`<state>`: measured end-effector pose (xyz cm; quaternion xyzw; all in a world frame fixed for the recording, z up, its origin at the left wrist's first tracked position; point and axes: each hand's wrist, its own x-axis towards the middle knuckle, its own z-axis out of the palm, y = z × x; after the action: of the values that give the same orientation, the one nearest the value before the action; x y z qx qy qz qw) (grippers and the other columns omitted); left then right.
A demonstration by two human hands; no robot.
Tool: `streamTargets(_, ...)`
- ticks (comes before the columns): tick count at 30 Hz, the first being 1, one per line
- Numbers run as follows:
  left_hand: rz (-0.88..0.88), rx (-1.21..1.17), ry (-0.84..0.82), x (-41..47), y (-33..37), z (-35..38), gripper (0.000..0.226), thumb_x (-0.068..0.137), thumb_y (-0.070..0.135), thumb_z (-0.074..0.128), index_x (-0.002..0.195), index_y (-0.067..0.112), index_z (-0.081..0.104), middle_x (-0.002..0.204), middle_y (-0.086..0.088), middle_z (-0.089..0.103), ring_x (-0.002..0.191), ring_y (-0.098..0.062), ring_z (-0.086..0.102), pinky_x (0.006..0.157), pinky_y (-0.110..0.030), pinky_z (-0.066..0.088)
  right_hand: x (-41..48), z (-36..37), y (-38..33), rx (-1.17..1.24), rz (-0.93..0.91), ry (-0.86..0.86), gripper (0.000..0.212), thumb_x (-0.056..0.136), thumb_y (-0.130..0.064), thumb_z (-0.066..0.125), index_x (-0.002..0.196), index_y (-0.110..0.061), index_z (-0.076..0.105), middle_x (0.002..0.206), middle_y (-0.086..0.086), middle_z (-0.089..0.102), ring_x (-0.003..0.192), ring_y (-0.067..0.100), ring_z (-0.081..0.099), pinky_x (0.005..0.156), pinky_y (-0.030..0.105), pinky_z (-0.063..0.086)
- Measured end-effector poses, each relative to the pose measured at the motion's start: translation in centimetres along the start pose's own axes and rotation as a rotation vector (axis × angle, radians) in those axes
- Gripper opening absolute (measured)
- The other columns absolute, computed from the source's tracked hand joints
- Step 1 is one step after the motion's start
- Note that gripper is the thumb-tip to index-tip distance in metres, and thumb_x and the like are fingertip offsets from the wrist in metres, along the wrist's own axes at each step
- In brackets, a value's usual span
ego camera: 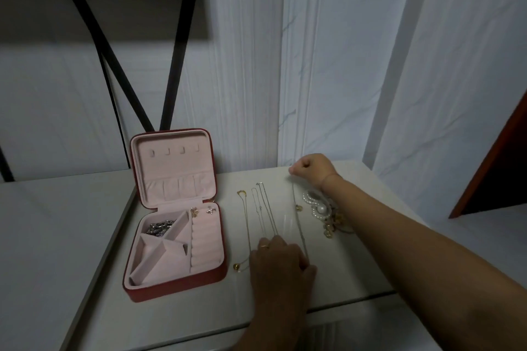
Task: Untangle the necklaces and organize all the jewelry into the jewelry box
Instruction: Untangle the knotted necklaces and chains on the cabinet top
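While the right hand (310,168) pinches the far end of a thin chain (300,222), the left hand's (281,261) curled fingers appear to pinch its near end, stretching it along the worktop (185,316) right of the box (171,288). Light, limp and kink-prone, it is probably best held by its ends.

Thin chain (298,216) stretched straight between both hands: right hand (312,168) pinches far end, left hand (281,261) near end. Other necklaces (263,214) lie alongside on desk (199,316) (roughly parallel). Jewelry box (171,291) open, further left.
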<state>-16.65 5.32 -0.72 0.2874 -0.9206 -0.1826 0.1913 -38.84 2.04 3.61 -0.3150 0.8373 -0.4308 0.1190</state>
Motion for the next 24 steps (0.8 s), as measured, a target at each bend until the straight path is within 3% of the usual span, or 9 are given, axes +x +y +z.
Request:
streamTargets(2,0.013,0.031,0.035,0.1,-0.5,-0.1,0.027,0.083,0.048,0.062,0.094,0.025,0.069,0.102,0.008,0.056,0.102,-0.013,0.045,0.088,-0.028,0.038,0.7,1.6,-0.1,-0.060,-0.015,-0.058,0.025,0.081,-0.016,0.073,0.061,-0.013,0.059,0.074,0.002,0.067,0.080,0.021,0.068,0.085,0.035,0.054)
streamTargets(6,0.108,-0.003,0.083,0.5,-1.4,-0.2,0.022,0.074,0.042,0.071,0.091,0.028,0.068,0.100,0.009,0.056,0.097,-0.013,0.048,0.077,-0.026,0.034,1.4,3.7,0.3,-0.203,-0.016,-0.087,0.016,0.077,-0.028,0.077,0.071,-0.014,0.070,0.088,0.002,0.073,0.092,0.021,0.065,0.097,0.041,0.046)
streamTargets(8,0.218,0.037,0.049,0.9,-1.7,-0.1,0.030,0.049,0.045,0.083,0.074,0.033,0.070,0.085,0.015,0.059,0.082,-0.009,0.056,0.066,-0.024,0.039,1.5,4.0,0.3,-0.296,-0.001,-0.096,0.018,0.079,-0.032,0.074,0.080,-0.015,0.070,0.092,0.001,0.072,0.097,0.021,0.062,0.101,0.038,0.039)
streamTargets(10,0.314,0.078,0.026,1.1,-1.9,0.0,0.034,0.030,0.048,0.084,0.058,0.036,0.070,0.069,0.022,0.060,0.067,-0.004,0.059,0.054,-0.021,0.044,1.7,4.1,0.3,-0.373,-0.001,-0.099,0.016,0.081,-0.033,0.073,0.076,-0.020,0.065,0.088,-0.001,0.068,0.098,0.021,0.060,0.099,0.036,0.034)
streamTargets(12,0.409,0.130,0.037,0.8,-2.1,0.4,0.024,0.036,0.049,0.078,0.053,0.035,0.069,0.062,0.025,0.061,0.063,0.001,0.059,0.052,-0.019,0.046,2.0,4.3,0.5,-0.398,-0.005,-0.084,0.022,0.081,-0.033,0.073,0.066,-0.023,0.059,0.081,-0.005,0.062,0.097,0.021,0.059,0.094,0.035,0.031)
streamTargets(14,0.453,0.164,-0.017,0.5,-2.2,0.9,0.015,0.048,0.046,0.060,0.049,0.034,0.067,0.058,0.026,0.059,0.061,0.003,0.057,0.053,-0.019,0.047,2.4,4.6,0.8,-0.402,-0.012,-0.056,0.029,0.079,-0.034,0.074,0.060,-0.025,0.054,0.079,-0.007,0.059,0.097,0.021,0.059,0.089,0.035,0.030)
streamTargets(17,0.445,0.177,-0.099,0.3,-2.5,1.2,0.020,0.042,0.046,0.052,0.047,0.033,0.066,0.055,0.025,0.059,0.058,0.004,0.056,0.056,-0.012,0.044,2.7,5.0,0.9,-0.423,-0.014,-0.019,0.030,0.079,-0.037,0.073,0.059,-0.026,0.053,0.082,-0.007,0.060,0.098,0.021,0.057,0.085,0.035,0.029)
streamTargets(21,0.440,0.099,-0.109,0.2,-2.5,0.9,0.020,0.039,0.045,0.052,0.046,0.032,0.066,0.054,0.024,0.061,0.053,0.005,0.059,0.053,-0.013,0.048,3.2,5.4,0.9,-0.489,-0.021,0.022,0.024,0.078,-0.045,0.072,0.069,-0.028,0.057,0.095,-0.004,0.063,0.102,0.021,0.055,0.087,0.036,0.031)
streamTargets(24,0.381,0.112,-0.199,0.0,-2.4,0.5,0.037,0.053,0.044,0.031,0.046,0.034,0.066,0.054,0.025,0.060,0.054,0.008,0.058,0.052,-0.011,0.048,3.4,5.3,0.9,-0.537,-0.007,0.041,0.028,0.077,-0.052,0.070,0.084,-0.027,0.058,0.104,-0.001,0.060,0.107,0.022,0.052,0.088,0.037,0.032)
